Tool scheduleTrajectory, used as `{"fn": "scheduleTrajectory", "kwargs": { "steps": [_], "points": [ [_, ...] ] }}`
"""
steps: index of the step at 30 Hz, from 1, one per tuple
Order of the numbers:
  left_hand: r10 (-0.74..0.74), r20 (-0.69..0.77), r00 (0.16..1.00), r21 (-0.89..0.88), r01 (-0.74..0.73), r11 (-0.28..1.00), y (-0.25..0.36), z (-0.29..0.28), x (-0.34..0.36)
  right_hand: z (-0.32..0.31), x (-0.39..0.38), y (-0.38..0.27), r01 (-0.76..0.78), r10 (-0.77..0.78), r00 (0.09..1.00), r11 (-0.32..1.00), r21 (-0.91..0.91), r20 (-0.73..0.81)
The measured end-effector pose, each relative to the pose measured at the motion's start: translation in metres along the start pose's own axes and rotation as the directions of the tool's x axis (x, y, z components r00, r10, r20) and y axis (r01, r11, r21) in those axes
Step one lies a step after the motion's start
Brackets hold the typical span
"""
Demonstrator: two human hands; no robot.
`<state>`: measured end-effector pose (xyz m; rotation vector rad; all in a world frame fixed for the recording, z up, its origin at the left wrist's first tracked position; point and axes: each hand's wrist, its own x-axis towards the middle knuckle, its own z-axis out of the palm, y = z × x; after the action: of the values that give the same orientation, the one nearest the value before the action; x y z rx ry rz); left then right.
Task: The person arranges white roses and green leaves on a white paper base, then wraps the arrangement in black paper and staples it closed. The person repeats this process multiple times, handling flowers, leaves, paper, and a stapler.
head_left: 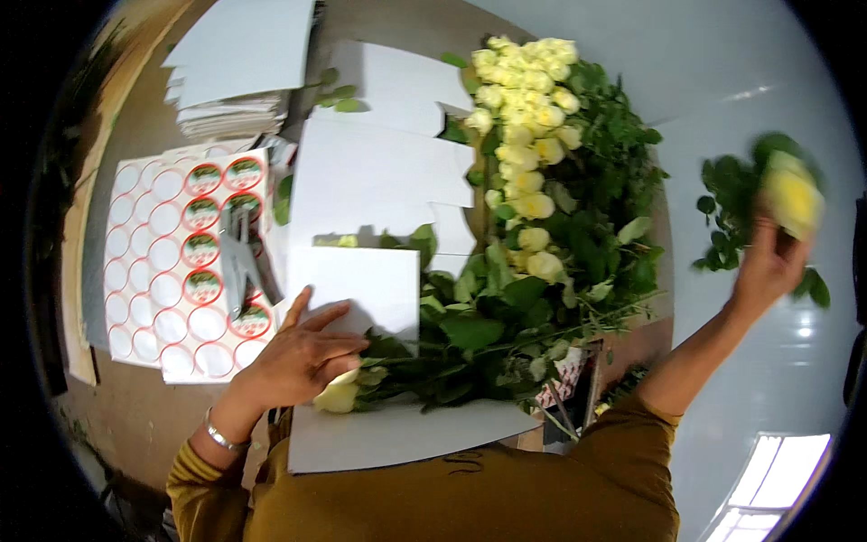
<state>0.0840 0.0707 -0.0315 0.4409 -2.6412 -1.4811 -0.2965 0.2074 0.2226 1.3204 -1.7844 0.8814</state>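
My right hand [772,264] is raised at the far right, its fingers closed around a pale yellow rose [795,197] just below the bloom. Motion blurs this rose and its green leaves. Over the near left part of the work area, my left hand [312,354] lies with fingers spread on a small white card [357,285]. Directly beneath that hand, another yellow rose [336,396] rests with its stem and leaves pointing right. It lies on a larger pale sheet [397,443] close to my body. The card partly covers more leaves and a bit of yellow bloom.
Several yellow roses [533,135] lie piled at the back centre, leaves to the right. White sheets [379,172] spread beside them. A grey stapler [239,262] sits on sheets of round red-edged stickers [135,262]. A stack of white card [239,54] stands at the back left.
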Motion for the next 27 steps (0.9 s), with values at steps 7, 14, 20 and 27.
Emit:
{"fn": "scheduleTrajectory", "kwargs": {
  "steps": [7, 14, 20, 27],
  "points": [
    [-0.001, -0.241, 0.970, -0.131, -0.031, 0.991, -0.017, 0.012, -0.004, 0.113, -0.171, -0.139, -0.350, -0.380, 0.300, 0.810, 0.471, 0.875],
    [-0.007, -0.192, 0.981, -0.129, -0.018, 0.991, -0.015, 0.007, 0.002, 0.139, -0.236, -0.159, -0.440, -0.395, 0.277, 0.758, 0.481, 0.876],
    [-0.031, -0.081, 0.996, -0.130, 0.021, 0.991, -0.013, -0.002, 0.007, 0.131, -0.209, -0.156, -0.526, -0.373, 0.079, 0.772, 0.357, 0.924],
    [-0.024, -0.170, 0.985, -0.127, 0.002, 0.992, -0.005, 0.000, 0.008, 0.161, -0.136, 0.059, -0.345, 0.380, 0.312, 0.899, -0.269, 0.871]
  ]
}}
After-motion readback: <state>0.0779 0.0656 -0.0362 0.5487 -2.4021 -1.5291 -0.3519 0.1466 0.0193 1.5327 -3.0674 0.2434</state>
